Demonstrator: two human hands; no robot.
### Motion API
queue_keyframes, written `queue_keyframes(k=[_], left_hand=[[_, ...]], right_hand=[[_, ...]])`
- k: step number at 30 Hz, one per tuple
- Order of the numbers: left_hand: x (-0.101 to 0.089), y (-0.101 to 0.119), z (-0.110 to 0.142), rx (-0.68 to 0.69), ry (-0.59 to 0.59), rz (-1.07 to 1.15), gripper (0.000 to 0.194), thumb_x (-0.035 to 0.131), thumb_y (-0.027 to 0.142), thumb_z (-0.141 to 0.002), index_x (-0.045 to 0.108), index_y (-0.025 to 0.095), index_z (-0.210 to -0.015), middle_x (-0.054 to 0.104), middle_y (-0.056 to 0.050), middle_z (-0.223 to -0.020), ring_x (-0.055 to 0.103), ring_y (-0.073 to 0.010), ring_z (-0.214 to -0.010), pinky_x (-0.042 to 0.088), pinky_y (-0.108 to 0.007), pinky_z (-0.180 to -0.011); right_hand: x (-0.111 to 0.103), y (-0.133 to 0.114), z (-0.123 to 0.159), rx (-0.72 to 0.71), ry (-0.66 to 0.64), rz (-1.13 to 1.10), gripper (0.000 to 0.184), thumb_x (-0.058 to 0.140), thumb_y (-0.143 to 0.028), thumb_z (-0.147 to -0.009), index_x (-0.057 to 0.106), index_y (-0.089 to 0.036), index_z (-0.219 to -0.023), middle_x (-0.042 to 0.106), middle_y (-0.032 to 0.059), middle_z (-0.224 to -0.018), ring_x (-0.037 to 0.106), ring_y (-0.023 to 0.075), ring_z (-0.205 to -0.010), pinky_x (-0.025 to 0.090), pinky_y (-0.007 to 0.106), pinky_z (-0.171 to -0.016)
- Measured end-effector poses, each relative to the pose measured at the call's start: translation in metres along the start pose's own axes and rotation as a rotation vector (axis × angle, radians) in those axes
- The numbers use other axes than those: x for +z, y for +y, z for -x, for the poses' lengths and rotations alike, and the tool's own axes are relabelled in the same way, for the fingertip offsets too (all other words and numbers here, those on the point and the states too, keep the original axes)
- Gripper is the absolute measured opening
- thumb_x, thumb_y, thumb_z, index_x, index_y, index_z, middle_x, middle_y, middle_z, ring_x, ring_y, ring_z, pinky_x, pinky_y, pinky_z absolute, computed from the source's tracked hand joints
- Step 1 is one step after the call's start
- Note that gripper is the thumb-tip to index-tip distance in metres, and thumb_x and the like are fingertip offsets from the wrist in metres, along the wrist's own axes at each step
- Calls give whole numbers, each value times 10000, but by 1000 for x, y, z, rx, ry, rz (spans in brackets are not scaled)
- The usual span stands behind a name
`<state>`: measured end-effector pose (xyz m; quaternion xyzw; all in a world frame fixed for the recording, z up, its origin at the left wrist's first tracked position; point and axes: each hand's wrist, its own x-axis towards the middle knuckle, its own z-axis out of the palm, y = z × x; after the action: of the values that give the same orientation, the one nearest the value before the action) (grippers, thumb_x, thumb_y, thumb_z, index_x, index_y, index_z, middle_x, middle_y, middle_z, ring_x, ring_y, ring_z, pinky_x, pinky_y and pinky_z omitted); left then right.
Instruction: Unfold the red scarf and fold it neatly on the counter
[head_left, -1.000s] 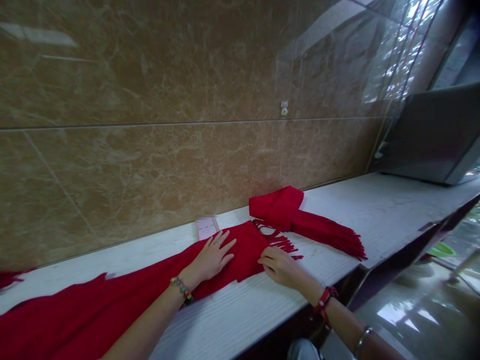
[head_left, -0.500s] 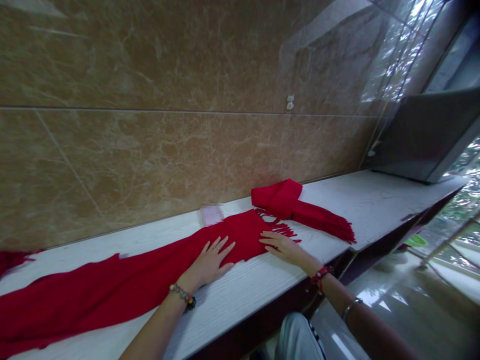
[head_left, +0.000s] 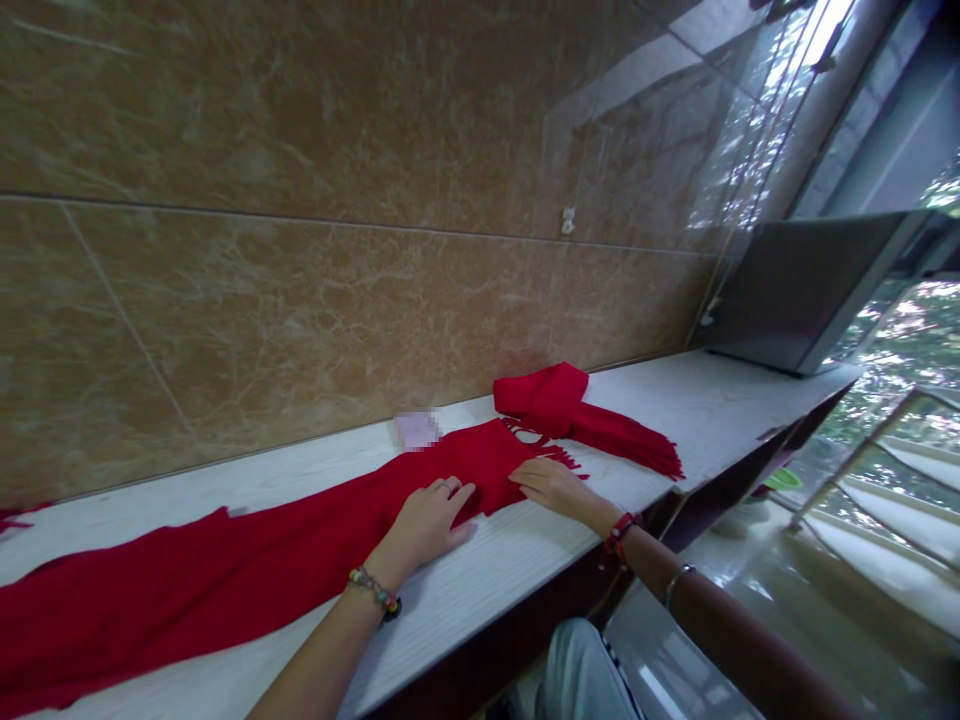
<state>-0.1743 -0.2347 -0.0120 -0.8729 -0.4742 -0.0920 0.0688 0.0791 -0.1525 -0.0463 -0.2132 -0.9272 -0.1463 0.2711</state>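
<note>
A long red scarf lies stretched along the white counter, with its fringed end to the right. My left hand rests on the scarf short of that end; its fingers are bent, and the thumb stands apart over the near edge. At the near corner by the fringe is my right hand, fingers drawn together on the red cloth. The fingertips' exact hold is partly hidden. Just beyond the fringe, a second red scarf lies folded over itself, its tassels pointing right.
A small blurred pale packet sits between the scarf and the brown marble wall. A large grey box-shaped appliance stands at the counter's far right. Red fringe shows at the left. My knee is below the front edge.
My left fingers have gone from spread flat to bent, and my right fingers have drawn together at the scarf's edge. The view has turned slightly right.
</note>
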Motion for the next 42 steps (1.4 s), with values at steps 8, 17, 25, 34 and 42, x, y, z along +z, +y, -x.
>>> queue_keyframes(k=[8, 17, 25, 34, 42], left_hand=[[9, 13, -8, -81, 30, -49, 419, 471, 233, -804, 407, 193, -1217, 500, -95, -1143, 481, -228, -1009, 450, -324, -781], [6, 18, -12, -42, -4, -156, 354, 404, 78, -819, 450, 174, -1156, 560, -113, -1041, 534, -219, -950, 452, -332, -746], [4, 7, -8, -7, -15, -155, 197, 409, 66, -840, 553, 157, -939, 580, -90, -943, 582, -183, -852, 457, -309, -737], [4, 5, -6, 6, -49, -162, 208, 400, 71, -845, 572, 146, -935, 607, -103, -935, 587, -193, -843, 450, -328, -741], [-1, -1, -3, 57, -11, -199, 229, 400, 75, -844, 556, 172, -982, 584, -88, -998, 576, -177, -856, 450, -309, -748]], right_hand=[[6, -5, -9, 20, 136, 73, 236, 406, -153, -874, 640, -129, -854, 639, 84, -788, 564, 164, -750, 469, 299, -669], [11, -6, -6, 151, 147, -37, 213, 409, -136, -859, 621, -146, -835, 618, 72, -788, 544, 163, -769, 456, 305, -718], [12, -11, -8, 45, 59, 30, 194, 445, -163, -865, 625, -160, -936, 602, 54, -791, 520, 156, -750, 423, 291, -672], [8, -15, -9, 29, 96, 61, 227, 433, -171, -879, 636, -149, -780, 563, 43, -686, 481, 140, -664, 376, 268, -594], [1, -18, -4, 42, 127, 5, 207, 425, -161, -880, 631, -144, -887, 597, 61, -773, 508, 147, -715, 420, 269, -643]])
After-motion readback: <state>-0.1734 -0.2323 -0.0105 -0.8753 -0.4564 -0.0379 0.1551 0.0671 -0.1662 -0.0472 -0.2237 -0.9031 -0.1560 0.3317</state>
